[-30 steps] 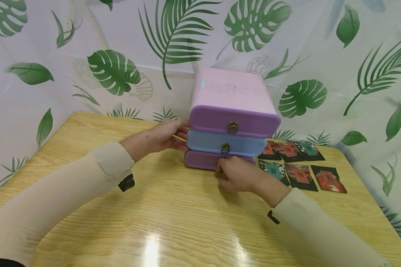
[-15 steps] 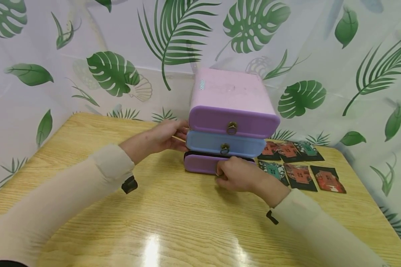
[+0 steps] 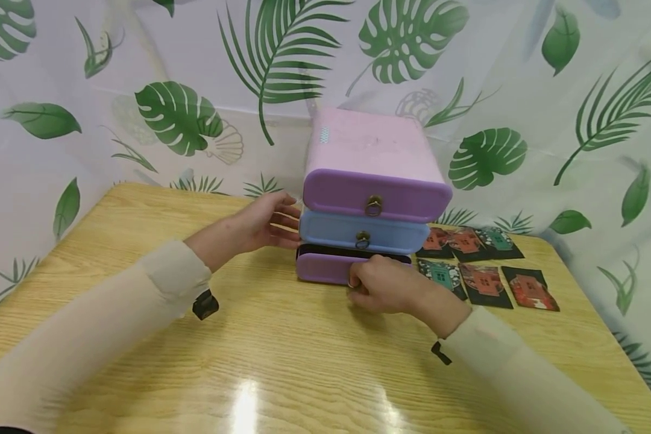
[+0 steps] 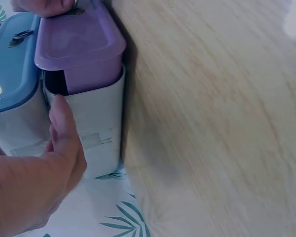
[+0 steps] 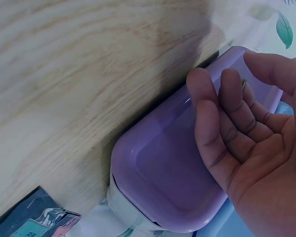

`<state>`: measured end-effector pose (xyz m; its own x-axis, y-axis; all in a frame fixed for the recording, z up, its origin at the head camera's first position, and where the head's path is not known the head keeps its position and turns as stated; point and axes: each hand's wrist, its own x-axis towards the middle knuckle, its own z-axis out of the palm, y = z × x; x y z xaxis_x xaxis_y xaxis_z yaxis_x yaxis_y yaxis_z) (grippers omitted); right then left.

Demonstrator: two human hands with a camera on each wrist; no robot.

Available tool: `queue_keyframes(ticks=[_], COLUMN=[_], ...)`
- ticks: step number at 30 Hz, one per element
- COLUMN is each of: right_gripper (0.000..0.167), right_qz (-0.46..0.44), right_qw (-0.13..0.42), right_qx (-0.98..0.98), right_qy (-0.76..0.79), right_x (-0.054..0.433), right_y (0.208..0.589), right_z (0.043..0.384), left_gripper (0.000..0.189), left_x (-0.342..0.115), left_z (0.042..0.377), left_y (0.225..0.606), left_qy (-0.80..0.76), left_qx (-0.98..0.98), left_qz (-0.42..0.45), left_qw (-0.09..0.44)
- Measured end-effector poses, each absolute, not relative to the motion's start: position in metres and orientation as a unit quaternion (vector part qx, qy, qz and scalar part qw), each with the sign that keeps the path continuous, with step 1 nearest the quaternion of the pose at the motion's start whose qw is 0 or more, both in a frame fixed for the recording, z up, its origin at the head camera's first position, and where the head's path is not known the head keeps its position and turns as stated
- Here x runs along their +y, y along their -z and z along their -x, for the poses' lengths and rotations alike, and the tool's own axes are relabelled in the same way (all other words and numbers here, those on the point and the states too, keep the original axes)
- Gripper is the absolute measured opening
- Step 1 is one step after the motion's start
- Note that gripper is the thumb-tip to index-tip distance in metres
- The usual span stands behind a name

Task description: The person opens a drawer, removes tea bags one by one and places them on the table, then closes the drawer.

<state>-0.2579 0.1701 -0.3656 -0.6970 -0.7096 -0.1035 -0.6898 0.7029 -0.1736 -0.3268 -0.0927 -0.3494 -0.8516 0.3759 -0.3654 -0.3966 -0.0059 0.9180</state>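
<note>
A small stacked cabinet with a pink top (image 3: 377, 141) has three drawers, each with a brass ring pull. The top drawer (image 3: 336, 196) is purple and the middle drawer (image 3: 331, 230) light blue. At the bottom, the purple drawer (image 3: 322, 269) is slightly pulled out, with a dark gap above its front. My right hand (image 3: 387, 284) grips this drawer's ring pull (image 5: 244, 84), which the fingers mostly hide. On the cabinet's left, my left hand (image 3: 257, 226) rests with relaxed fingers against the white side wall (image 4: 101, 128).
Several dark packets with red or green labels, such as the packet (image 3: 530, 288) at the far right, lie in two rows right of the cabinet. They rest on the wooden table (image 3: 282, 349). A leaf-printed cloth (image 3: 195, 48) hangs close behind.
My right hand has drawn the bottom drawer a little way out toward me, opening a dark gap above its front. My left hand has stayed at the cabinet's side.
</note>
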Motion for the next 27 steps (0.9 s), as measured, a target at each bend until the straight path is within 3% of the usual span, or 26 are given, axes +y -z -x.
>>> queue_keyframes(ticks=[7, 14, 27], right_gripper=[0.01, 0.014, 0.016], right_qz=[0.382, 0.378, 0.382], right_qw=[0.072, 0.09, 0.102], right_qx=[0.919, 0.92, 0.916], right_qy=[0.057, 0.055, 0.066], right_x=[0.17, 0.171, 0.17], right_y=[0.364, 0.366, 0.363], right_z=[0.257, 0.256, 0.256], left_gripper=[0.039, 0.025, 0.02], left_x=[-0.088, -0.086, -0.085], left_z=[0.325, 0.324, 0.323], left_y=[0.37, 0.392, 0.395], left_qy=[-0.679, -0.683, -0.692], left_qx=[0.686, 0.673, 0.661], left_qz=[0.019, 0.001, 0.009], left_qw=[0.26, 0.284, 0.288])
